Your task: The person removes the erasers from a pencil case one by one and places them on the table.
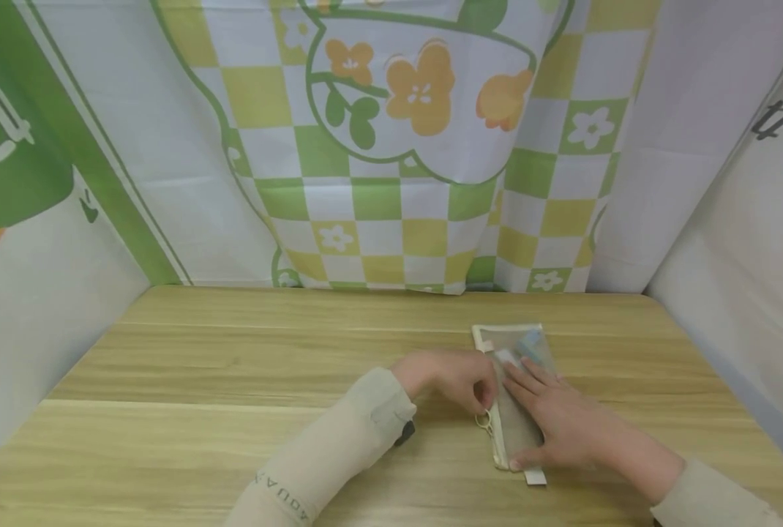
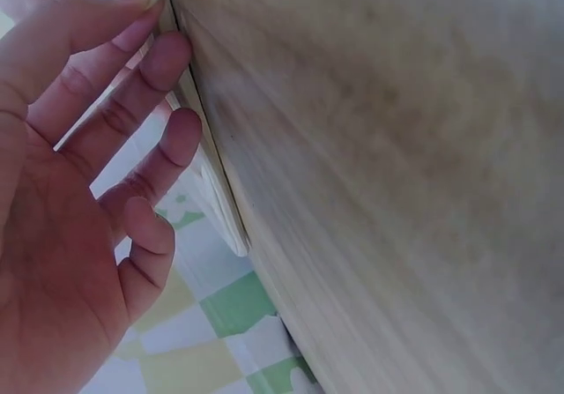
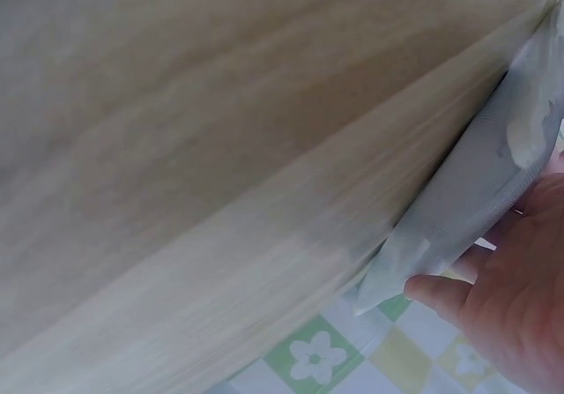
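2 hands (image 1: 457, 380) (image 1: 556, 424) cover the mesh pouch (image 1: 519, 432); checked curtain (image 1: 391, 219) behind table (image 1: 233, 366).

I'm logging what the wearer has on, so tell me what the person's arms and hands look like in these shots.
Both hands, left hand and right hand, are bare, with no rings or gloves visible. Each arm wears a beige long sleeve. The left sleeve carries dark lettering near the elbow and a small dark patch at the cuff.

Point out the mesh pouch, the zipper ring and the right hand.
mesh pouch (image 1: 530, 344): head view, its far end.
zipper ring (image 1: 482, 420): head view, the ring itself.
right hand (image 1: 556, 421): head view, back of the hand.
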`<state>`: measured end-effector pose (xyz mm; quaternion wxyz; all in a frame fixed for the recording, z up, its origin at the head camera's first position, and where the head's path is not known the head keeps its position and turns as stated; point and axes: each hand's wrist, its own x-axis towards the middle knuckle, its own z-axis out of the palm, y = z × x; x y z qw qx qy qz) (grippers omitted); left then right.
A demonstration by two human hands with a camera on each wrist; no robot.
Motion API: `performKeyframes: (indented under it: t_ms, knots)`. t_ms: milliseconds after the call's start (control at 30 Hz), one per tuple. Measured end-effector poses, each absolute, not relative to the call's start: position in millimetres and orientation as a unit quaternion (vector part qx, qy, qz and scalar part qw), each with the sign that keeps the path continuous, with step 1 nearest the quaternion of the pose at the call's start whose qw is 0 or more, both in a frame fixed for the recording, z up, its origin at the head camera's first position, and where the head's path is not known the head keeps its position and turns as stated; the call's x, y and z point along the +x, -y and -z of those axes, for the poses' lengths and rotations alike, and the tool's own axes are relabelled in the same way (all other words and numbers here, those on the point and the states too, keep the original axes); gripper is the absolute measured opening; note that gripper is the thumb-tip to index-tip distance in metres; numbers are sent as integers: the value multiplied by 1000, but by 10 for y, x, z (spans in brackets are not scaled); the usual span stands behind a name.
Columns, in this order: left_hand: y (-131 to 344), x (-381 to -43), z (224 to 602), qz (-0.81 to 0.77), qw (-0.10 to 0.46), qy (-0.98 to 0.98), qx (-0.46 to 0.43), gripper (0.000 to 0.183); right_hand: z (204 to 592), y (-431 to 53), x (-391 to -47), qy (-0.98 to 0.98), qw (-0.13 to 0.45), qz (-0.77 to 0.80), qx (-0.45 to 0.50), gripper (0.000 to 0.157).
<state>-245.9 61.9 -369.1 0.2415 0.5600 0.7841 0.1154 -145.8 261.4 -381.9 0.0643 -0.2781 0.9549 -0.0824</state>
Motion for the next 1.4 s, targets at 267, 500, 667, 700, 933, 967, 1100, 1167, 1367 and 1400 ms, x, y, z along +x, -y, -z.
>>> performKeyframes:
  t_ms: [267,500,667,700,933,967,1100,1167,1367,1400]
  knots:
    - [-590,-2499,3653,-117,234,-780,569,13,3806,-2597,-1451,-956,60,81,-275,115]
    - [-597,-2531,3643,-124,232,-782,565,12,3802,-2598,-1456,-955,55,79,-279,115]
    - [-607,-2582,3667,-130,219,-781,570,13,3791,-2596,-1458,-955,64,82,-277,115]
    - [-606,-2588,3668,-127,215,-784,569,12,3789,-2594,-1456,-955,66,84,-277,115]
    - [-578,-2578,3667,-120,207,-795,558,10,3817,-2593,-1451,-950,56,81,-297,115]
    - [-575,-2577,3671,-121,209,-795,557,9,3823,-2595,-1449,-950,55,80,-296,115]
    - [-575,-2590,3686,-126,209,-791,560,9,3851,-2613,-1446,-951,52,78,-295,114]
    - [-578,-2610,3687,-130,207,-790,563,9,3848,-2618,-1445,-951,48,79,-294,113]
    - [-576,-2681,3682,-138,201,-790,562,10,3838,-2618,-1442,-952,50,85,-290,113]
    - [-573,-2688,3683,-140,201,-791,561,10,3838,-2615,-1437,-952,52,87,-288,113]
